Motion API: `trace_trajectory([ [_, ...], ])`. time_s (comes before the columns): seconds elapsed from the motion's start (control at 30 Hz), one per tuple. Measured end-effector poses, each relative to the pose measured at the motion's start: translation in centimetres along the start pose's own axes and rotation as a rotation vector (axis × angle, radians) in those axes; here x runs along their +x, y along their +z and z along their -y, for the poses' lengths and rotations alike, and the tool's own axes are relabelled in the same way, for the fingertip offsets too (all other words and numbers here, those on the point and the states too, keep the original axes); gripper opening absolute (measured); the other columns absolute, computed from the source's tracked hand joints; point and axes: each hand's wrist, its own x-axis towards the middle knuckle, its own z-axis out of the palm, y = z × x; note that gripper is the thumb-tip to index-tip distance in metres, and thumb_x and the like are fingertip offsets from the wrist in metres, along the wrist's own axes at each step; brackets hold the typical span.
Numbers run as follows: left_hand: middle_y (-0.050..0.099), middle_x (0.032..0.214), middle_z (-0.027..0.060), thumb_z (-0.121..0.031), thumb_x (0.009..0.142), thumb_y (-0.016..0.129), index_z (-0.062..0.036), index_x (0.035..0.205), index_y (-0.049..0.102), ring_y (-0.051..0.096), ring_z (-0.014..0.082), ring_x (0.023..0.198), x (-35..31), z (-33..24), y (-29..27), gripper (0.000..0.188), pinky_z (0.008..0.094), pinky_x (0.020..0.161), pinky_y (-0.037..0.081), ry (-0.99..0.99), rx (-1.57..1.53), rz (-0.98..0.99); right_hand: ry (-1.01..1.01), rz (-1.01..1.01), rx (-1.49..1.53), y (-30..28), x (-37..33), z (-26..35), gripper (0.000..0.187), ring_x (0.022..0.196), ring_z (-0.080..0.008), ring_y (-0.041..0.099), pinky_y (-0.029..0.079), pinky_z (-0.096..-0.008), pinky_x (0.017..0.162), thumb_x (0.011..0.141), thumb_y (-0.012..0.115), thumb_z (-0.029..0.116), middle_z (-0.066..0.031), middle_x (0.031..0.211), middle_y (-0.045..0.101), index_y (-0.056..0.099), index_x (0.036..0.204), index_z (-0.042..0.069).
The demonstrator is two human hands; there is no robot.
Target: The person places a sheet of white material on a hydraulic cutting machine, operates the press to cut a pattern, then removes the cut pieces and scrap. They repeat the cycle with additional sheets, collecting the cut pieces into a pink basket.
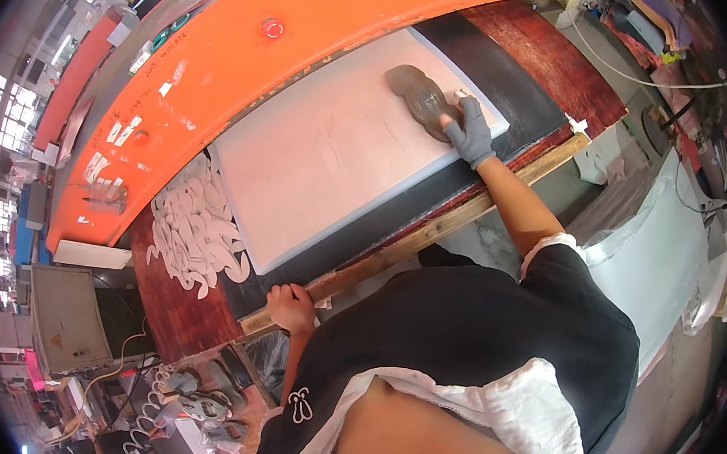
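Head view: at the far left, bright windows (pixel 10 114) stand behind the workshop clutter, and a grey metal box (pixel 70 318) sits below them. Next comes a broad orange beam (pixel 196 65), curving from the lower left up across the top, with pale scraps stuck to its face and a red button (pixel 272 28) near its middle. Beneath the beam's left part, a heap of pale pink cut pieces (pixel 195 229) lies on the red-brown worktop (pixel 178 315), curved strips overlapping one another. Lower down, several metal shapes (pixel 206 395) are gathered beside a coiled white cord (pixel 143 420).

The two hands are well apart. The bare left hand (pixel 291 309) rests at the near edge, its fingers curled over the wooden strip (pixel 442 221); whether it actually grips the wood cannot be told. To its right, a large pale pink sheet (pixel 326 155) lies flat on a black board (pixel 515 76), its surface lightly creased. Toward the sheet's right end lies a brown curved piece (pixel 418 96) with a wavy outline. The right hand (pixel 465 125), in a grey glove with bare fingertips showing, is clasped around the right end of that piece. Farther right, beyond the worktop, is a pale sheet of clear wrapping (pixel 634 203).
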Motion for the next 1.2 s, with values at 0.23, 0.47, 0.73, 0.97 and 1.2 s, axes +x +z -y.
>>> trace_trajectory([
  [0.23,0.047,0.065,0.0132,-0.011,0.076,0.051,-0.0030,0.058,0.047,0.048,0.0337,0.064,9.0,2.8,5.4,0.021,0.0464,0.056,0.038,0.003,0.017,-0.050,0.464,-0.130,0.439,5.4,7.1,-1.4,0.020,0.077,-0.0097,0.048,0.041,-0.0254,0.068,0.088,0.050,0.020,-0.0038,0.077,0.055,0.058,0.091,0.001],
  [0.47,0.049,0.065,0.0133,-0.013,0.076,0.052,-0.0024,0.057,0.049,0.050,0.0335,0.065,19.4,5.6,11.8,0.022,0.0459,0.056,0.040,0.006,-0.014,-0.074,0.311,-0.247,0.400,7.0,18.2,-4.0,0.026,0.066,-0.0121,0.048,0.040,-0.0299,0.062,0.087,0.048,0.024,-0.0056,0.068,0.053,0.056,0.078,0.000],
  [0.73,0.050,0.066,0.0112,-0.014,0.076,0.052,-0.0032,0.057,0.050,0.050,0.0322,0.066,27.6,8.4,17.0,0.022,0.0439,0.058,0.042,-0.025,0.012,-0.085,0.274,-0.275,0.643,10.1,28.4,-5.3,0.025,0.066,-0.0164,0.045,0.040,-0.0309,0.065,0.089,0.047,0.026,-0.0082,0.070,0.047,0.055,0.090,0.003],
  [0.97,0.049,0.066,0.0095,-0.015,0.077,0.052,-0.0058,0.057,0.048,0.052,0.0301,0.067,29.1,9.5,17.5,0.022,0.0420,0.054,0.043,-0.015,0.078,-0.077,-0.179,0.483,-0.077,14.2,15.4,-1.7,0.022,0.068,-0.0311,0.055,0.043,-0.0419,0.063,0.075,0.058,0.030,-0.0111,0.074,0.058,0.058,0.065,0.010],
  [1.2,0.051,0.069,0.0135,-0.021,0.076,0.053,-0.0032,0.058,0.049,0.052,0.0347,0.071,29.0,9.7,17.5,0.026,0.0460,0.063,0.042,-0.050,0.035,-0.013,-0.296,0.568,-0.341,15.3,15.1,-2.2,0.027,0.067,-0.0282,0.054,0.042,-0.0416,0.062,0.078,0.051,0.034,-0.0090,0.069,0.055,0.060,0.066,0.012],
])
